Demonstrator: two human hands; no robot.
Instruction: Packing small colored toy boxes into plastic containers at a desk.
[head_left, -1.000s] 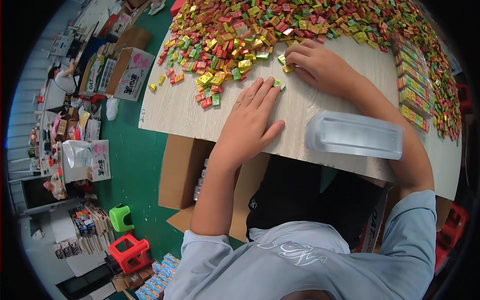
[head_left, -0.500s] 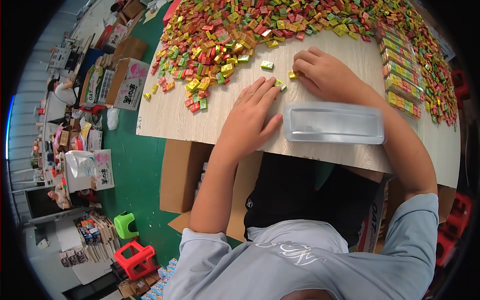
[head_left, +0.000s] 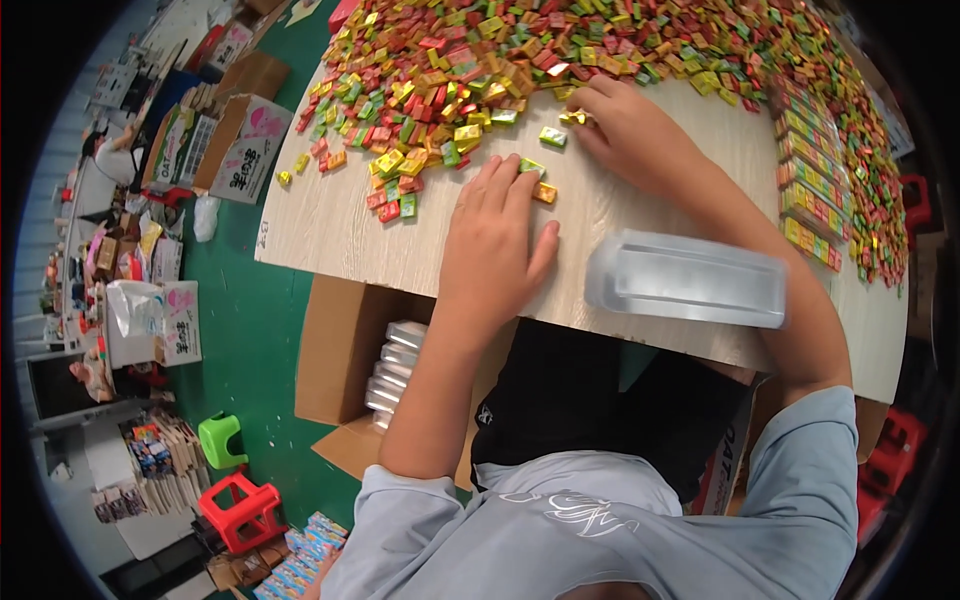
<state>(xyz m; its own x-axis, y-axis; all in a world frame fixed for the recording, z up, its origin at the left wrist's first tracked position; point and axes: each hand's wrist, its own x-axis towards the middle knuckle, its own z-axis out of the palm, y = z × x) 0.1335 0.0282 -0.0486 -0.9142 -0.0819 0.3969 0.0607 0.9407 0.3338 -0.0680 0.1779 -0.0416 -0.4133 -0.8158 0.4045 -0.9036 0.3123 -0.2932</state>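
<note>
"two colours by the left hand [head_left: 490, 235] — is it gripping anything?"

"no, it lies flat, fingers stretched out. its tips are at a green piece [head_left: 531, 166], with an orange piece [head_left: 545, 192] just beside."

"and the right hand [head_left: 628, 125]?"

"fingers curled at a yellow piece [head_left: 577, 118]; i can't tell whether it's pinched. a lone green piece [head_left: 553, 136] lies on the table [head_left: 340, 220], between the hands."

"so how far along is it?"

"early for this set, i'd judge: only a couple of pieces sit by the left fingertips, and the heap [head_left: 640, 45] beyond is huge. the packs [head_left: 812, 190] at the right look finished — similar colours, lined up. most of the heap seems left."

"where's the tray [head_left: 690, 280]?"

"near the table's front edge, its right end by the right forearm [head_left: 745, 205]."
</note>
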